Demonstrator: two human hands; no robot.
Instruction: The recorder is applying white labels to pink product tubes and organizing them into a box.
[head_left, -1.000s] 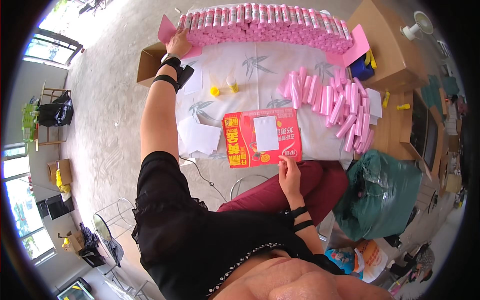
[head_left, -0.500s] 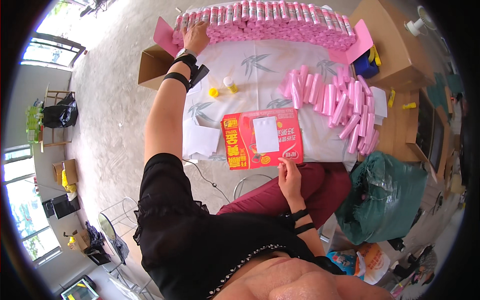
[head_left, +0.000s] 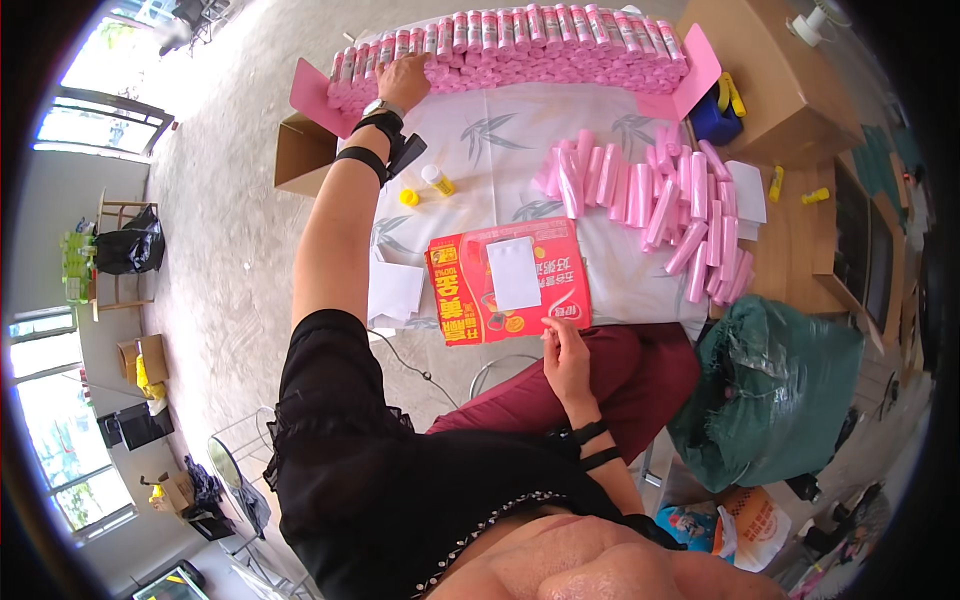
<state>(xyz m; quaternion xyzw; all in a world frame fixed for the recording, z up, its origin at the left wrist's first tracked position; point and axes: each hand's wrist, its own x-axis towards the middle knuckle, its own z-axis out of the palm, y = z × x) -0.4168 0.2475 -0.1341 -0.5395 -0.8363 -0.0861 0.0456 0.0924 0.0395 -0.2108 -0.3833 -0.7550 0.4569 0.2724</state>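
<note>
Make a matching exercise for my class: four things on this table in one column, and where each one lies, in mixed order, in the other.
Things:
1. left hand
2. right hand
3. white card
4. yellow-capped glue bottle

Places:
A. on top of the red printed sheet
B. on the stacked row of pink rolls at the far edge
C. at the red sheet's near edge
D. on the white cloth beside the left wrist

Pairs: 1-B, 2-C, 3-A, 4-D

Packing pink rolls at a cloth-covered table

The left hand rests on the long stack of pink rolls at the table's far edge; the right hand touches the near edge of a red printed sheet, with loose pink rolls lying to its right.
</note>
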